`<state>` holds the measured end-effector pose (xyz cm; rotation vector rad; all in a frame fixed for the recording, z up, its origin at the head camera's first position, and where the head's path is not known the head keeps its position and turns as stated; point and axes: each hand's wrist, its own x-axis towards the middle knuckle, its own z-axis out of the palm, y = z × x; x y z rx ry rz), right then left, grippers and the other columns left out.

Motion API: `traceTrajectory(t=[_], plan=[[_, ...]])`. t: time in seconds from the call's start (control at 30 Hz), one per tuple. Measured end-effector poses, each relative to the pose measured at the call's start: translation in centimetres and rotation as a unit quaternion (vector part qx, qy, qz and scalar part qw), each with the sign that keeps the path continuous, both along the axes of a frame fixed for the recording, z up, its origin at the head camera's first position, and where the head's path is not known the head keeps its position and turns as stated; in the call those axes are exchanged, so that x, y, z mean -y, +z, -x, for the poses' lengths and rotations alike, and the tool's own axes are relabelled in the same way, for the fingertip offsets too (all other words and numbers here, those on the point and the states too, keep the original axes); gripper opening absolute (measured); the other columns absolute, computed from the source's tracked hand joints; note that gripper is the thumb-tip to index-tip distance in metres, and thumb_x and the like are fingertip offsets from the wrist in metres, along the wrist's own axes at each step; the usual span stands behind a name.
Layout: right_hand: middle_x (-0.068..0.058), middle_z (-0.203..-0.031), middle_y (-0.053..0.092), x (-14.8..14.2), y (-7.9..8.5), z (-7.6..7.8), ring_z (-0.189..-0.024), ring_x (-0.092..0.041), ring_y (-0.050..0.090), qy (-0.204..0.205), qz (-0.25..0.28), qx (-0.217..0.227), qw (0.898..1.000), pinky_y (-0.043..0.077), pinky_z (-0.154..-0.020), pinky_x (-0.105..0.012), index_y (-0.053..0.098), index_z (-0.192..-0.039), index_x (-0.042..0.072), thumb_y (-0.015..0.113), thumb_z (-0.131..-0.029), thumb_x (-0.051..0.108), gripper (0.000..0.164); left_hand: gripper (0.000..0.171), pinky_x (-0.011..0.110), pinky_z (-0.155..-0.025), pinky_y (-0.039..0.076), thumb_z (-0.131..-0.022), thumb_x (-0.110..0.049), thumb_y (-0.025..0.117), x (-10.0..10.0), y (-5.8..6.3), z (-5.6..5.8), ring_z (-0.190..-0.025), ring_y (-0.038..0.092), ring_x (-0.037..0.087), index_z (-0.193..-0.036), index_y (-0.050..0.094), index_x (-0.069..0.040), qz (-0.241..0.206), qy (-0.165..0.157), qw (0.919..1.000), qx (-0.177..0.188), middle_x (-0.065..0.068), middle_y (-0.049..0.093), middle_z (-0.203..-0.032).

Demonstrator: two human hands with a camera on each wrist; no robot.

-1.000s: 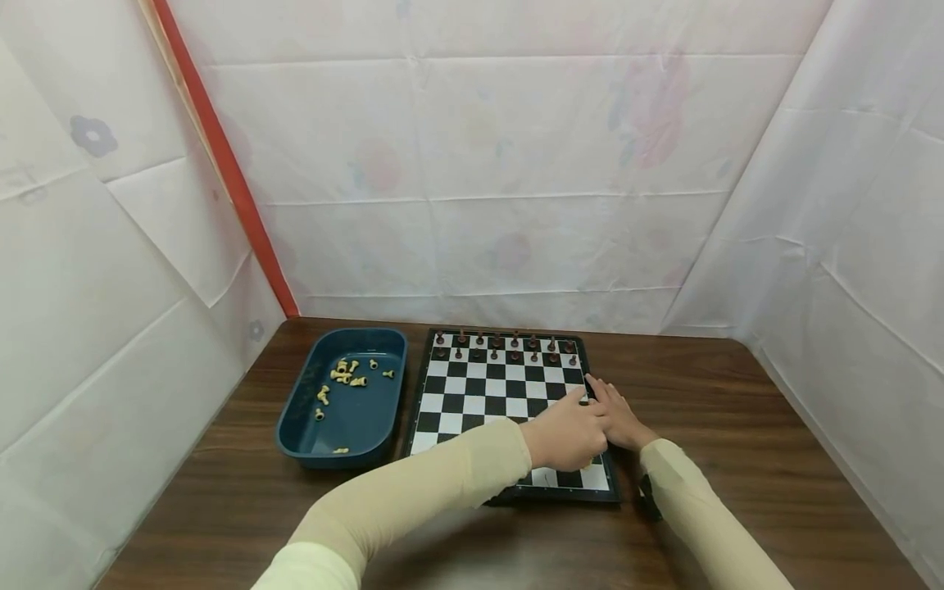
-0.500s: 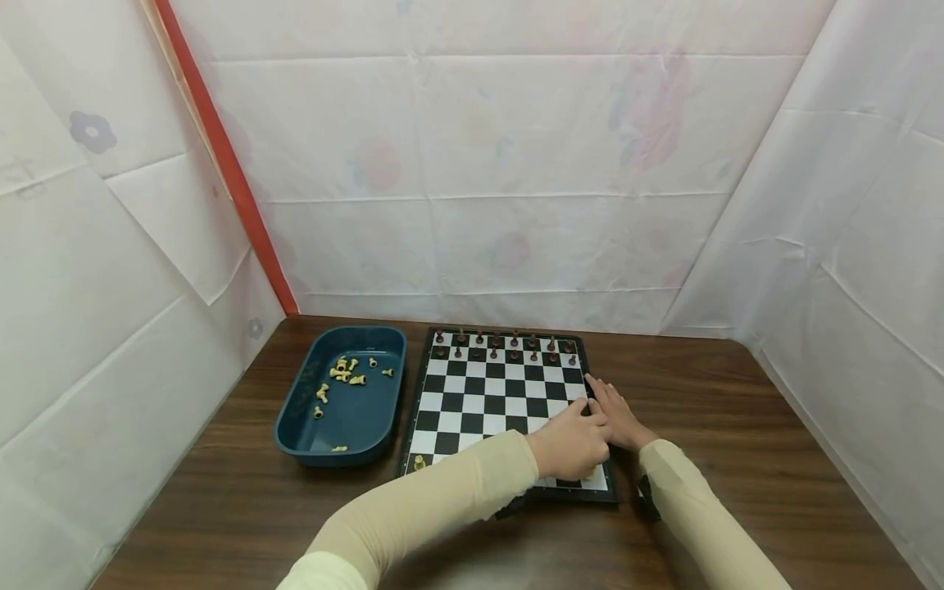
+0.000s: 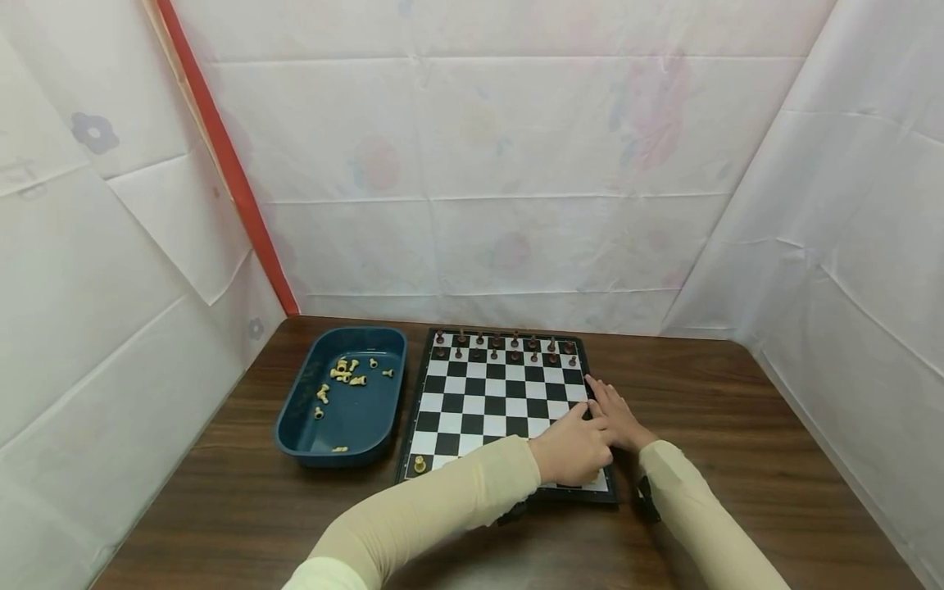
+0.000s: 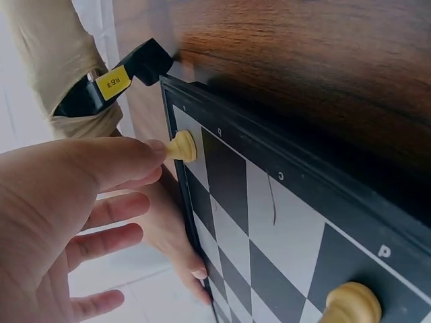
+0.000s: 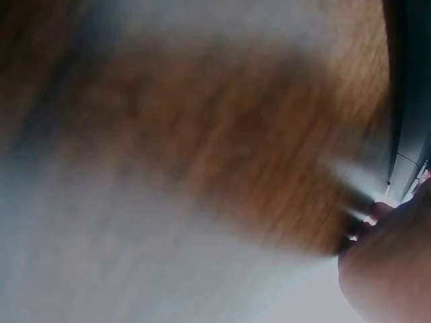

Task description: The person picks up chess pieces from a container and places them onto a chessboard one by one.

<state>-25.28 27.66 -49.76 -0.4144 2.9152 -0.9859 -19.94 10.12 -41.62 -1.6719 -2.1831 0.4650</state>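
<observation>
1. Pale chess piece (image 4: 185,145) at the near right corner of the chessboard (image 3: 432,403), its base on the light corner square.
2. Left hand (image 3: 574,447) over that same corner of the chessboard: thumb and forefinger pinch the top of the piece, while the other fingers spread loosely apart.
3. Right hand (image 3: 618,419) at the right edge of the chessboard, fingers stretched out and touching the edge, gripping nothing.
4. Second pale piece (image 4: 353,307) on the dark square by the letter d, along the near edge of the chessboard; the left wrist view cuts it off.
5. Third pale piece (image 3: 419,465) at the near left corner of the chessboard, upright.
6. Dark pieces (image 3: 515,338) in two rows along the far edge of the chessboard.
7. Blue tray (image 3: 289,416) just left of the chessboard, with loose pale pieces (image 3: 358,381) scattered inside.
8. Brown desk (image 3: 745,459) beneath the chessboard.
</observation>
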Motion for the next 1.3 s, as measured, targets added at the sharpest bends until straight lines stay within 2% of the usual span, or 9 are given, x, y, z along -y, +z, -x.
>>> traceTrajectory(t=[0.17, 0.3, 0.47, 0.53, 0.63, 0.83, 1.0, 1.13, 1.3], plan=[[-0.042, -0.144, 0.017, 0.3, 0.6, -0.5, -0.133, -0.058, 0.009, 0.005, -0.001, -0.008, 1.0, 0.005, -0.103, -0.067, 0.019, -0.145, -0.01, 0.028, -0.102, 0.014, 0.049, 0.021, 0.04, -0.094, 0.038, -0.089, -0.046, 0.059, 0.2, 0.7, -0.1, -0.112, 0.052, 0.011, -0.101, 0.073, -0.036, 0.006, 0.015, 0.9999, 0.0, -0.012, 0.061, -0.118], [-0.04, -0.145, 0.018, 0.4, 1.4, -0.9, -0.133, -0.058, 0.009, 0.008, -0.02, -0.011, 1.0, 0.006, -0.103, -0.067, 0.019, -0.145, -0.011, 0.035, -0.101, 0.018, 0.054, 0.027, 0.041, -0.095, 0.037, -0.087, -0.052, 0.06, 0.9, 2.7, 0.0, -0.114, 0.05, 0.01, -0.106, 0.072, -0.036, 0.02, 0.039, 0.999, 0.004, -0.012, 0.06, -0.119], [-0.038, -0.147, 0.016, 0.3, 1.6, -0.7, -0.135, -0.055, 0.009, -0.018, -0.032, -0.003, 0.999, 0.006, -0.105, -0.065, 0.018, -0.146, -0.009, 0.031, -0.102, 0.016, 0.052, 0.024, 0.045, -0.1, 0.034, -0.087, -0.046, 0.063, 3.0, 5.4, 1.6, -0.112, 0.05, 0.011, -0.104, 0.072, -0.032, 0.008, 0.07, 0.9972, 0.024, -0.01, 0.06, -0.114], [-0.039, -0.146, 0.017, 0.5, 1.6, -0.7, -0.135, -0.055, 0.01, -0.032, -0.027, 0.0, 0.999, 0.007, -0.105, -0.064, 0.019, -0.147, -0.008, 0.027, -0.102, 0.012, 0.05, 0.021, 0.045, -0.101, 0.034, -0.086, -0.042, 0.065, 4.5, 6.3, 2.4, -0.107, 0.051, 0.011, -0.102, 0.072, -0.03, -0.008, 0.081, 0.996, 0.038, -0.009, 0.06, -0.108], [-0.039, -0.147, 0.016, 0.6, 1.6, -0.7, -0.135, -0.054, 0.01, -0.041, -0.028, 0.009, 0.999, 0.007, -0.106, -0.063, 0.019, -0.147, -0.008, 0.028, -0.101, 0.011, 0.05, 0.018, 0.042, -0.095, 0.037, -0.085, -0.038, 0.067, 7.1, 7.2, 3.7, -0.097, 0.052, 0.011, -0.099, 0.074, -0.028, -0.029, 0.098, 0.9938, 0.043, -0.009, 0.061, -0.101], [-0.036, -0.148, 0.015, 0.7, 1.4, -0.6, -0.137, -0.052, 0.008, -0.042, -0.033, 0.021, 0.998, 0.006, -0.106, -0.062, 0.017, -0.148, -0.006, 0.027, -0.102, 0.012, 0.051, 0.012, 0.047, -0.093, 0.038, -0.081, -0.028, 0.072, 13.4, 8.0, 5.8, -0.094, 0.054, 0.014, -0.092, 0.075, -0.023, -0.071, 0.153, 0.9845, 0.049, -0.006, 0.063, -0.097], [-0.036, -0.148, 0.016, 0.7, 1.1, -0.5, -0.137, -0.052, 0.008, -0.045, -0.038, 0.022, 0.998, 0.007, -0.106, -0.063, 0.017, -0.148, -0.006, 0.027, -0.102, 0.013, 0.051, 0.007, 0.047, -0.086, 0.04, -0.079, -0.023, 0.074, 17.8, 8.2, 6.8, -0.091, 0.056, 0.018, -0.086, 0.075, -0.021, -0.09, 0.198, 0.9752, 0.041, -0.003, 0.062, -0.09], [-0.036, -0.148, 0.015, 0.9, 1.0, -0.5, -0.137, -0.052, 0.008, -0.046, -0.036, 0.032, 0.998, 0.006, -0.106, -0.063, 0.017, -0.148, -0.005, 0.027, -0.102, 0.013, 0.051, 0.005, 0.045, -0.078, 0.04, -0.078, -0.018, 0.074, 21.0, 8.3, 7.3, -0.084, 0.054, 0.019, -0.083, 0.075, -0.019, -0.107, 0.226, 0.9668, 0.053, -0.002, 0.061, -0.086], [-0.036, -0.148, 0.015, 1.0, 1.0, -0.5, -0.137, -0.052, 0.008, -0.046, -0.033, 0.029, 0.998, 0.006, -0.106, -0.063, 0.017, -0.148, -0.005, 0.027, -0.102, 0.013, 0.051, 0.005, 0.046, -0.074, 0.04, -0.078, -0.013, 0.074, 25.0, 8.0, 8.4, -0.082, 0.054, 0.021, -0.081, 0.074, -0.017, -0.122, 0.256, 0.9564, 0.069, 0.0, 0.062, -0.086]])
